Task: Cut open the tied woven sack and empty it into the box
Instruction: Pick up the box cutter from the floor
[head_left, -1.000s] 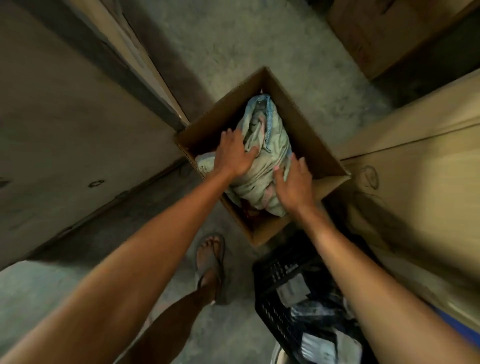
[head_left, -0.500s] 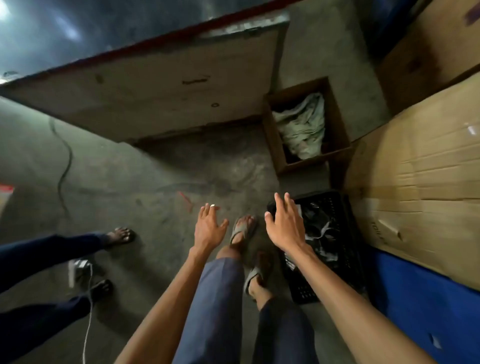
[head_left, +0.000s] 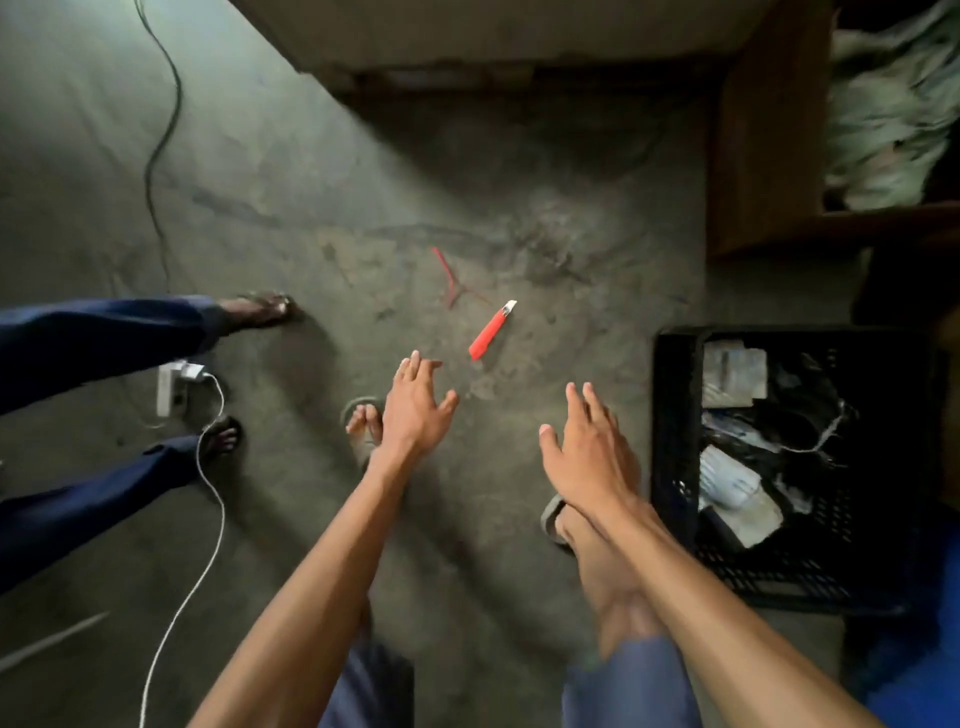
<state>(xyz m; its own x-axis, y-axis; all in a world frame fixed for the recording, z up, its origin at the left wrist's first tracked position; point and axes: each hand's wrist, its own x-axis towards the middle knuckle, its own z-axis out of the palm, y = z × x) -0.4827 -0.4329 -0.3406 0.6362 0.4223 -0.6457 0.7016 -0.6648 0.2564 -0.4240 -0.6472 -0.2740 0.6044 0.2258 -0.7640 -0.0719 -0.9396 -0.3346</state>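
Note:
A red utility knife (head_left: 491, 331) lies on the concrete floor with its blade end pointing up-right. A red tie strand (head_left: 449, 278) lies just beyond it. My left hand (head_left: 415, 402) hovers with fingers spread, a little below and left of the knife, holding nothing. My right hand (head_left: 587, 452) is also empty, fingers straight, further right and lower. The cardboard box (head_left: 763, 156) stands at the upper right, with the pale woven sack (head_left: 893, 109) inside it, cut off by the frame edge.
A black plastic crate (head_left: 675, 441) with papers and wrappers sits right of my right hand. Another person's legs (head_left: 104, 332) in dark blue trousers stand at the left, beside a white power strip (head_left: 169, 387) and cable. My own sandalled feet are below my hands.
Both hands left the sack in the box and pulled back. The view swung left and down to the floor, and my hands now hover near the red knife.

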